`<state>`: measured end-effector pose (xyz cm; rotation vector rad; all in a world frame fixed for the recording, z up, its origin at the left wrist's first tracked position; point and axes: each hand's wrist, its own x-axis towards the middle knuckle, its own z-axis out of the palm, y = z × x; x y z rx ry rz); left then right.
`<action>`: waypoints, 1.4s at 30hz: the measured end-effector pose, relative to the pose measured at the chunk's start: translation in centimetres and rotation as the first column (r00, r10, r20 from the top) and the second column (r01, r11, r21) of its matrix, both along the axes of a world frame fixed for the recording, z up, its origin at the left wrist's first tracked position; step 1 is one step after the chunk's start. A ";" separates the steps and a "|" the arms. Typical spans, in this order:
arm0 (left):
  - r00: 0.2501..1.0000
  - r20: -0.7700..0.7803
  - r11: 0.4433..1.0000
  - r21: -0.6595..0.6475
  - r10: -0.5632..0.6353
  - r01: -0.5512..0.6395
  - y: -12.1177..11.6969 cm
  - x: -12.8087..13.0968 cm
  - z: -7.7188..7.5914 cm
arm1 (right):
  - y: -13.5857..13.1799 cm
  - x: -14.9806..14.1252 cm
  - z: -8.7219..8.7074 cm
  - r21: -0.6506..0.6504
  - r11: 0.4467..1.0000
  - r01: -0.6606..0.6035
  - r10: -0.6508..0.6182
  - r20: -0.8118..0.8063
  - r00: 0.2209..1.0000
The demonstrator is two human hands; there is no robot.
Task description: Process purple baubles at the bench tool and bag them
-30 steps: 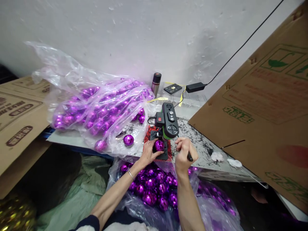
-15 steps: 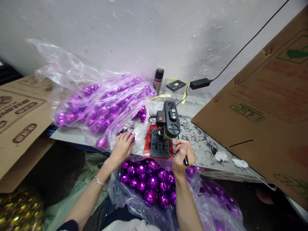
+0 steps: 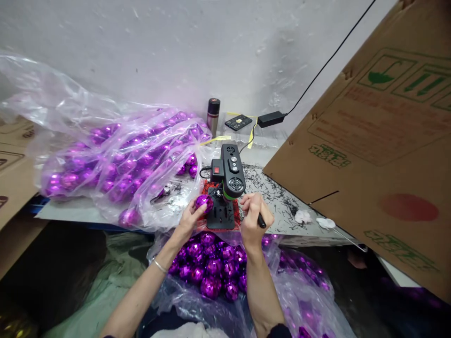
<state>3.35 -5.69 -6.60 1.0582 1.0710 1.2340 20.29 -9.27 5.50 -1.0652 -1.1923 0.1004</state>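
My left hand (image 3: 188,219) grips a shiny purple mirror ball (image 3: 204,203) between thumb and fingers, at the left side of a black device (image 3: 233,170). This device has round vents, buttons and a red switch, and stands on a slotted black base plate (image 3: 220,217) over a red mat. My right hand (image 3: 256,217) is wrapped round a black-ended handle (image 3: 261,220) just right of the device; whether the handle joins it is hidden by the fingers. Below the table edge, an opened plastic bag holds many more purple mirror balls (image 3: 213,266).
At left lies a clear bag of purple balls (image 3: 116,164). A dark flask (image 3: 213,116), a black phone-like panel (image 3: 238,122) and a power adapter (image 3: 271,119) stand along the wall. A large carton (image 3: 369,155) leans at right. Black scraps (image 3: 271,192) litter the table.
My left hand has moved right from beside the bag, bringing the purple mirror ball to the device. My right hand stays on the handle. The view has shifted to the right.
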 end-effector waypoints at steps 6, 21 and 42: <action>0.958 -0.288 0.997 0.077 0.018 0.004 -0.2 2.8 -3.0 | -0.1 0.0 0.6 -0.025 1.000 -0.002 0.003 0.036 0.999; 0.730 -0.662 0.877 0.438 0.168 0.196 1.1 4.2 -4.3 | -0.4 0.1 -0.4 -0.002 1.000 -0.006 0.006 0.057 0.998; 0.783 -0.610 0.892 0.414 0.123 0.182 0.9 4.0 -4.3 | 0.6 0.0 -7.7 0.240 0.971 -0.002 -0.027 0.116 0.993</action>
